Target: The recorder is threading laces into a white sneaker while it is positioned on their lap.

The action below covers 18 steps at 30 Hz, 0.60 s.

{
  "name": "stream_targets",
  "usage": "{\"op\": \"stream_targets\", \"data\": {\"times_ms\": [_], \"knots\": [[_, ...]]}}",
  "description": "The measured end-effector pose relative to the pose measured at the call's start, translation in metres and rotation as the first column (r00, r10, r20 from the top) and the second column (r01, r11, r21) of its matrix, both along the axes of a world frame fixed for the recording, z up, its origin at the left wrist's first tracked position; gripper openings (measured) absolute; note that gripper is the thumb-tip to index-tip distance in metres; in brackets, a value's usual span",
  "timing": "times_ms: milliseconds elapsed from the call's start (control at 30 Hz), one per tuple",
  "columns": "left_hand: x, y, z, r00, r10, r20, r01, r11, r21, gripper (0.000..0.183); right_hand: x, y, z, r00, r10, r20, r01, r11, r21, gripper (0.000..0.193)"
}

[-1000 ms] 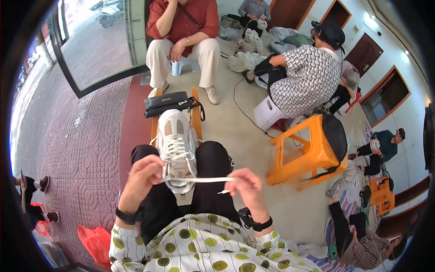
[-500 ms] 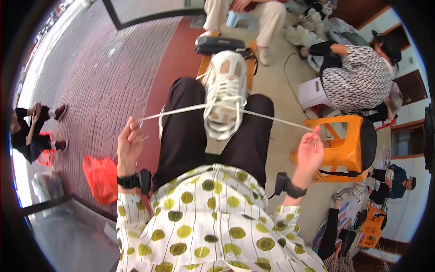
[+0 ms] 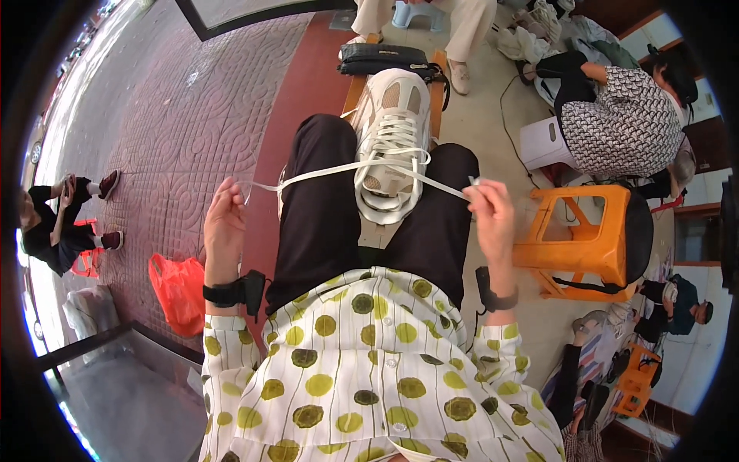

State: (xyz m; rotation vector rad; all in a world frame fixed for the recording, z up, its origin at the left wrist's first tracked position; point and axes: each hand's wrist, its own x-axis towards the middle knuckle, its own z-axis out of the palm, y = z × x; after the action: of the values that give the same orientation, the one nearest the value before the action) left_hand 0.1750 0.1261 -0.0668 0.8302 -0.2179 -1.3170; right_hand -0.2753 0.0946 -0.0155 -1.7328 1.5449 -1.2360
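the left hand (image 3: 225, 219) and right hand (image 3: 493, 214) each pinch the lace (image 3: 327, 172); the long shoe (image 3: 392, 138) sits between them, toe pointing away, nearer the right.

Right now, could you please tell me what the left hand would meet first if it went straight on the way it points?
Probably the dark-framed glass panel across the paving; the way there looks free for the left hand, though depth is unclear.

No text is readable; lettering on the black bag (image 3: 389, 61) is too small.
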Motion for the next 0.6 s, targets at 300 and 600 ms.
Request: {"op": "stream_targets", "data": {"times_ms": [300,600], "knots": [[-0.124,-0.05,0.086,0.128,-0.544,0.829,0.676,0.66,0.329,0.016,0.035,-0.03,0.035,0.876,0.35,-0.332,-0.219,0.902,0.372,0.018],[-0.129,-0.088,0.082,0.191,-0.613,0.766,0.633,0.673,0.381,0.013,0.045,-0.03,0.028,0.988,0.103,-0.112,-0.106,0.994,-0.023,0.011]]}}
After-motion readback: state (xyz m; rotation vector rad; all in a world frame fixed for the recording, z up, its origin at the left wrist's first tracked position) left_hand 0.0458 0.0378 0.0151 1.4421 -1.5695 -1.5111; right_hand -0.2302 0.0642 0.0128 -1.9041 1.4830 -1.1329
